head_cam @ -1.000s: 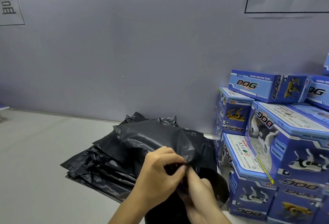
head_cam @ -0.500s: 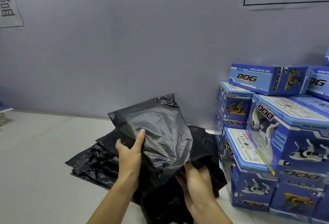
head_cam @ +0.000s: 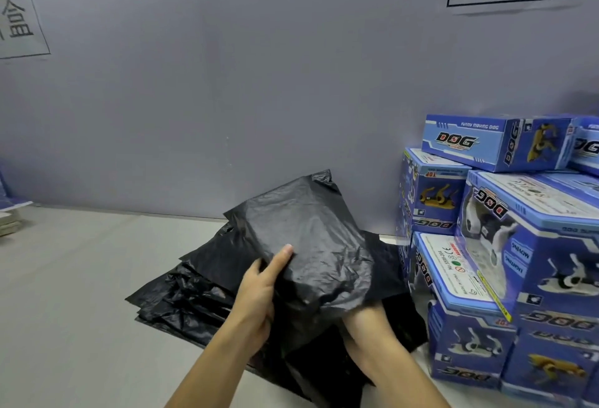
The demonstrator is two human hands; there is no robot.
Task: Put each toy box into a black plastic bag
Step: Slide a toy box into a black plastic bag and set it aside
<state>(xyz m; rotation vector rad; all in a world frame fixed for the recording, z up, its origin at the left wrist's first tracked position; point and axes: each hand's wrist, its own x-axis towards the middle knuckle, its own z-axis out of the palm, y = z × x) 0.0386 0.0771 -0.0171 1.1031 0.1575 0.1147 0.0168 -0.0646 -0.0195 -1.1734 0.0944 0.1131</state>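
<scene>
A box-shaped bundle wrapped in a black plastic bag (head_cam: 311, 239) is held up over a flat pile of black bags (head_cam: 194, 294) on the table. My left hand (head_cam: 259, 294) grips its left side, thumb on top and fingers underneath. My right hand (head_cam: 366, 329) holds the bundle from below at its near right corner, its fingers hidden under the plastic. Several blue toy dog boxes (head_cam: 505, 265) are stacked at the right. The box inside the bag is hidden by the plastic.
A grey wall (head_cam: 227, 83) with paper signs stands close behind the table. The pale tabletop (head_cam: 71, 294) stretches to the left. A small stack of flat items (head_cam: 9, 216) sits at the far left edge.
My hands went from pinching the bag's mouth low over the pile to gripping the bagged bundle from both sides and lifting it up off the pile.
</scene>
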